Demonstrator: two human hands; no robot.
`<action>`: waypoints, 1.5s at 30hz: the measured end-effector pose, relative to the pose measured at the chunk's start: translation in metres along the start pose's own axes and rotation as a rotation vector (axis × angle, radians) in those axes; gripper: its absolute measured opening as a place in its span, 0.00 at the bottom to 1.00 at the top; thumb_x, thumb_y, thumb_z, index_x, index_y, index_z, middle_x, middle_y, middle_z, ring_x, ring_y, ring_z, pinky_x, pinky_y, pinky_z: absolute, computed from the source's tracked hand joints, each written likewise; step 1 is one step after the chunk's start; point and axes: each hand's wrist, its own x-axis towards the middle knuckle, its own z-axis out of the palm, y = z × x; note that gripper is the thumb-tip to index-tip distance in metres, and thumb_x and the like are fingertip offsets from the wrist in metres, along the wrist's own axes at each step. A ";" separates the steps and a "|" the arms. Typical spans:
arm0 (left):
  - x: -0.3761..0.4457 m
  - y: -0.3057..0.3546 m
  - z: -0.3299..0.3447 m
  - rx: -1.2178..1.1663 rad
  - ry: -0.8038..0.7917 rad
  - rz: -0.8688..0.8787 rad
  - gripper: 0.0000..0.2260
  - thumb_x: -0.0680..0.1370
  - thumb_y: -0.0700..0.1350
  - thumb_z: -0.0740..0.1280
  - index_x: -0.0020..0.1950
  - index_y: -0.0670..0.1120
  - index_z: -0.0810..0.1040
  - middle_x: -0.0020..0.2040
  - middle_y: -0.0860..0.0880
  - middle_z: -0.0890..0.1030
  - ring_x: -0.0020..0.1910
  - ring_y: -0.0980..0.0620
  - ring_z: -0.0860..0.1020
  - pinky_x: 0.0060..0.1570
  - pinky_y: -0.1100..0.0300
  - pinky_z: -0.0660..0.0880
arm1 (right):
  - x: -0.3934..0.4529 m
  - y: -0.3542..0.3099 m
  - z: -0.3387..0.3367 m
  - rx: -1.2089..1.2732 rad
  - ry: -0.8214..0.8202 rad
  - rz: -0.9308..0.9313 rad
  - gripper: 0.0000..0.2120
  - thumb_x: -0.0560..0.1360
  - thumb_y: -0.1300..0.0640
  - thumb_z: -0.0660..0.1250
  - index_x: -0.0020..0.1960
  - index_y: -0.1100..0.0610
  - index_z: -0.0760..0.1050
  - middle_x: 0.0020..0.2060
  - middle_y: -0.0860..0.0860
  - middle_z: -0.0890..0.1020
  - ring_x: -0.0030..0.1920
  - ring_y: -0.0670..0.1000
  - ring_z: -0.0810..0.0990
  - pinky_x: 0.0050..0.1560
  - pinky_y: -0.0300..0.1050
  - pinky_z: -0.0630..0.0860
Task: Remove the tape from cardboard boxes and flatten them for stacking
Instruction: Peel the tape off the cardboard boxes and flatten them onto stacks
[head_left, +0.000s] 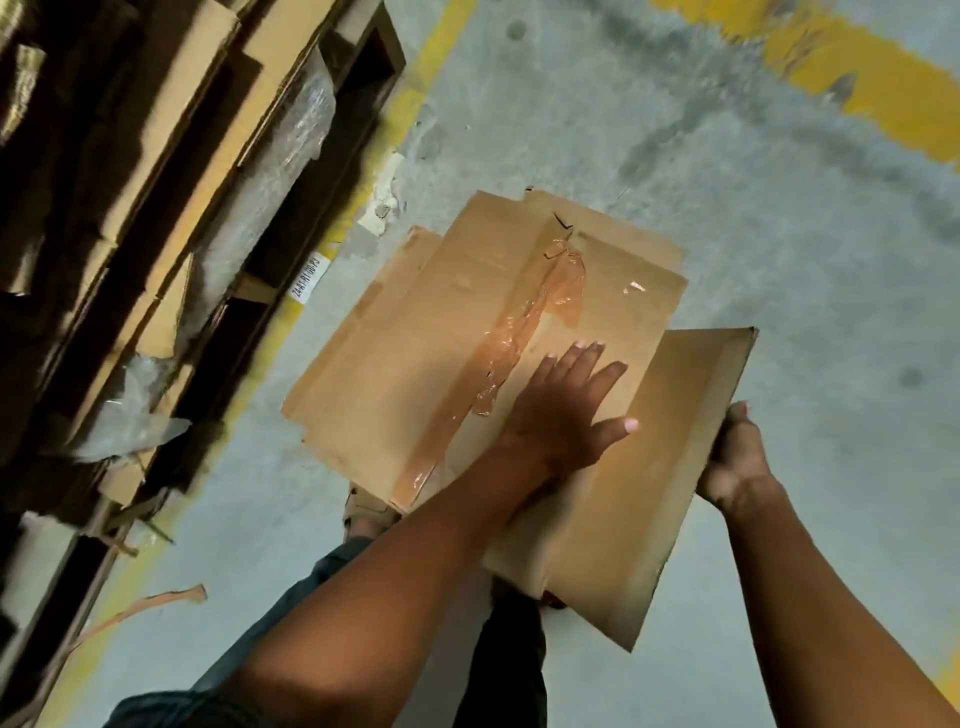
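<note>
Two bare hands worked on a flattened cardboard box (467, 322) at the centre of the head view. The box lay tilted over the grey concrete floor (779, 208), with a strip of wrinkled, partly lifted brown tape (524, 332) running along its middle seam from upper right to lower left. The left hand (566, 410) lay flat on the cardboard just right of the tape, fingers straight and spread, pressing down and gripping nothing. The right hand (737, 457), at the right of centre, held the edge of a raised side flap (649, 467), its fingers curled around the flap's outer edge. Below the box, dark trouser legs (322, 587) and one shoe (363, 512) showed at lower centre. Stacked flattened cardboard (171, 130) with clear plastic wrap (291, 130) filled the upper left. A torn tape strip (150, 605) lay on the floor at lower left, and worn yellow floor paint (857, 78) crossed the upper right.
</note>
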 end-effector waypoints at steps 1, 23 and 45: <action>0.003 0.002 0.001 -0.067 -0.053 0.010 0.30 0.78 0.56 0.66 0.77 0.46 0.65 0.78 0.41 0.61 0.77 0.41 0.58 0.75 0.44 0.56 | 0.000 -0.008 -0.005 -0.094 0.179 -0.098 0.34 0.80 0.32 0.48 0.68 0.57 0.75 0.66 0.60 0.78 0.61 0.62 0.79 0.57 0.60 0.75; 0.006 -0.087 -0.013 -0.039 0.320 -0.297 0.25 0.75 0.40 0.68 0.71 0.50 0.69 0.68 0.52 0.73 0.67 0.49 0.68 0.62 0.53 0.66 | 0.058 0.091 0.135 -1.411 0.259 -0.935 0.22 0.74 0.66 0.66 0.66 0.54 0.77 0.59 0.58 0.73 0.59 0.62 0.74 0.60 0.50 0.72; 0.044 -0.091 -0.030 0.105 0.051 -0.127 0.06 0.73 0.47 0.74 0.49 0.54 0.86 0.63 0.53 0.76 0.65 0.51 0.69 0.56 0.55 0.61 | 0.075 0.074 0.110 -0.843 0.328 -0.823 0.14 0.74 0.65 0.68 0.59 0.59 0.81 0.52 0.53 0.83 0.49 0.47 0.79 0.51 0.33 0.75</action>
